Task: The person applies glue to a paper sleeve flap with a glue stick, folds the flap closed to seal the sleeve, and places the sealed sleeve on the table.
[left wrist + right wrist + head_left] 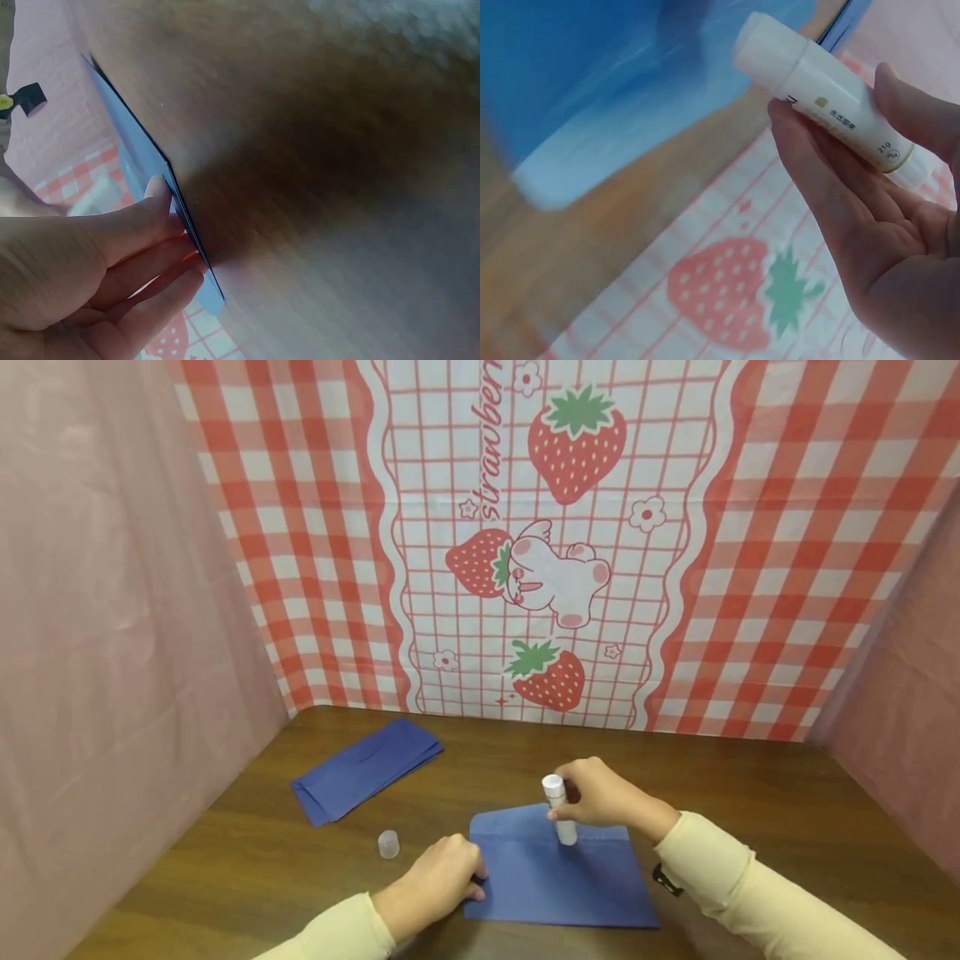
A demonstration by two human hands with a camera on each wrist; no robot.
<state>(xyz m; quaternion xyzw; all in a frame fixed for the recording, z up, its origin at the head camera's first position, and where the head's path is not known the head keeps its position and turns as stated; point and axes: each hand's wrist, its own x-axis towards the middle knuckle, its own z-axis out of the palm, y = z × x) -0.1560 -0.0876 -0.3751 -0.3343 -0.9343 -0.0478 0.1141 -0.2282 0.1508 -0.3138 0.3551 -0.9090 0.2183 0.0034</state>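
Observation:
A blue envelope (555, 889) lies on the table with its lighter flap (510, 822) opened away from me. My right hand (607, 793) grips a white glue stick (558, 810), thumb on one side and fingers on the other. The stick stands nearly upright over the flap's fold; its label shows in the right wrist view, and contact with the paper is hard to tell. At the envelope's left edge, my left hand (438, 877) holds the paper with curled fingers. In the left wrist view the thumb (157, 191) lies on the envelope's upper side.
A translucent cap (388, 845) stands left of the envelope. Farther back on the left lies a small stack of blue envelopes (367, 768) on the brown wooden table (247, 852). A strawberry-patterned checked cloth (337, 568) hangs behind, with pinkish curtains (112, 610) at the sides.

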